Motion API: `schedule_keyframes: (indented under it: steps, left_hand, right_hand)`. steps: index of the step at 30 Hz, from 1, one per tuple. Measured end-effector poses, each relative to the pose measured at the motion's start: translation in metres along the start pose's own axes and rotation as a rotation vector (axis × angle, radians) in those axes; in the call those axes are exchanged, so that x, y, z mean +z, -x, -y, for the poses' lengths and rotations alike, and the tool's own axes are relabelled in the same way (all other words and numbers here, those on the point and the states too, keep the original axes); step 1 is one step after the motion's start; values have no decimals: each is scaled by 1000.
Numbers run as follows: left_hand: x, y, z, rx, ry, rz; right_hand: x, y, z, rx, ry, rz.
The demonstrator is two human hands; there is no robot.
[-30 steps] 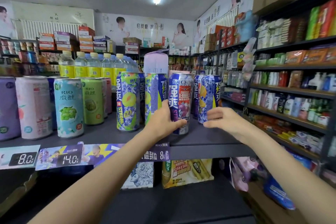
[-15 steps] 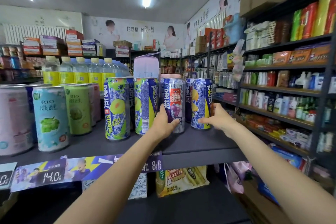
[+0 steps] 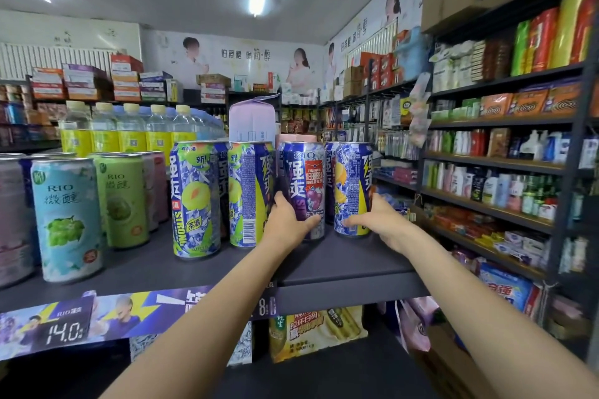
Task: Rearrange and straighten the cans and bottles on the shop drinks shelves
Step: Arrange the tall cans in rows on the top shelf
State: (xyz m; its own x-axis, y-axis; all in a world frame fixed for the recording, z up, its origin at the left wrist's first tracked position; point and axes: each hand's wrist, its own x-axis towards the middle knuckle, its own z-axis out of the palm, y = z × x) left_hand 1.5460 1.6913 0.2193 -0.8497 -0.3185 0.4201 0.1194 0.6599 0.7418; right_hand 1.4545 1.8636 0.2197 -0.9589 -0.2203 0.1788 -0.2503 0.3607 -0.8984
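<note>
Left grip (image 3: pixel 287 223) wraps the purple can (image 3: pixel 303 186) while right grip (image 3: pixel 377 220) holds the yellow can (image 3: pixel 353 185) at its 3 o'clock on the shelf (image 3: pixel 324 266); a careless twist may knock both together.

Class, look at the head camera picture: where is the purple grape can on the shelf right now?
The purple grape can stands right of centre on the top shelf, between two yellow-and-blue cans, gripped by the left hand.

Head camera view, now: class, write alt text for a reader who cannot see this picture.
A person's left hand grips a purple grape can and the right hand grips a blue lemon can, both upright on a dark shop shelf. More tall cans and yellow-labelled bottles stand to the left.
</note>
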Motion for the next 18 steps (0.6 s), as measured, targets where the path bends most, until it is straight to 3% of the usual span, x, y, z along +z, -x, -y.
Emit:
schedule_keyframes:
  steps: [6,18]
  left_hand:
    - [-3,3,-1,-8,60,82]
    - [9,16,-13,0,-223,-43]
  right_hand:
    - [3,-27,-28,10,-33,-30]
    - [9,27,11,-90,194,-118]
